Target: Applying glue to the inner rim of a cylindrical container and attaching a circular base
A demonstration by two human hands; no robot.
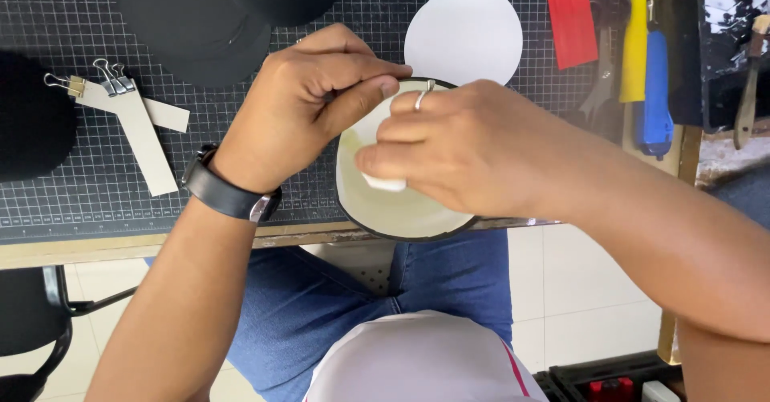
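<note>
A round pale disc with a black rim lies at the near edge of a black gridded cutting mat. My left hand, with a black wristwatch, pinches the disc's upper left edge. My right hand, wearing a ring, presses a small white pad onto the disc's pale face. Most of the disc's upper half is hidden under both hands.
A white paper circle lies beyond the disc. Black fabric pieces sit at the top left. Cardboard strips with binder clips lie left. A red card and yellow and blue tools are at the right.
</note>
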